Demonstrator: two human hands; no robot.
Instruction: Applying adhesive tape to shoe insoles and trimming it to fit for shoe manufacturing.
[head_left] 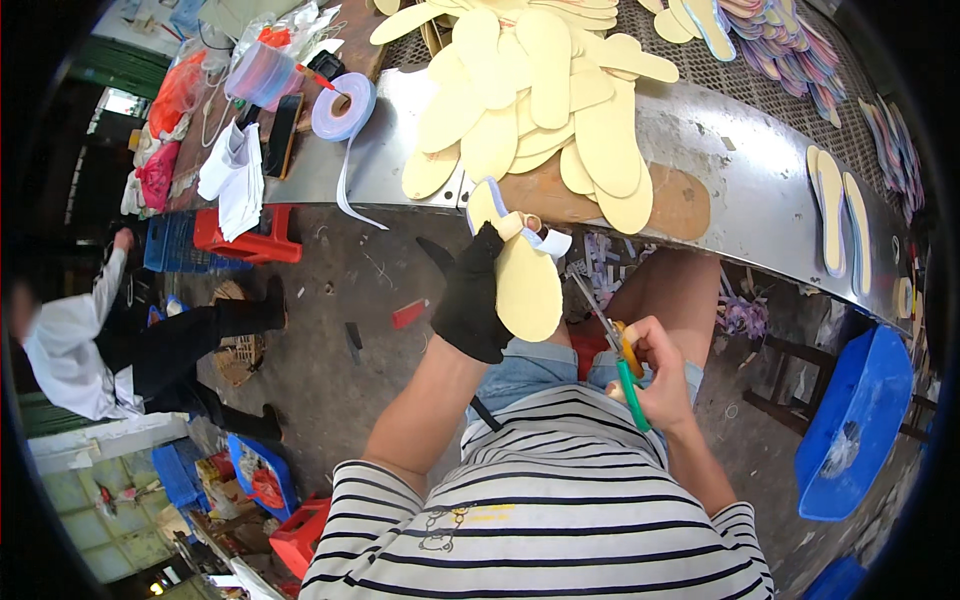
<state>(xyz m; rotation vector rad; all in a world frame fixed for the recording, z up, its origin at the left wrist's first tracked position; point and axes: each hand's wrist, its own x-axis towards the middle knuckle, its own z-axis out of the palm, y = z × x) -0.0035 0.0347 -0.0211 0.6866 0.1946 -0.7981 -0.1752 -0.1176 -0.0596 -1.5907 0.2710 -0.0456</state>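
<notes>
Black-gloved left hand has its grip clamped on a flat, rounded yellow insole, right hand wrapped round plastic-handled scissors, shiny metal bench far side.

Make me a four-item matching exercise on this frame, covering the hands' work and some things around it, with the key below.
Things:
1. Left hand
2. Scissors
3. Tape roll
4. Large blue tub

Places and states:
A. On the metal table, with a loose end trailing past its edge
B. Gripped in the bare right hand
C. At the far right of the picture, apart from both hands
D. Gloved in black, holding a yellow insole

Right pairs: 1-D, 2-B, 3-A, 4-C
</notes>
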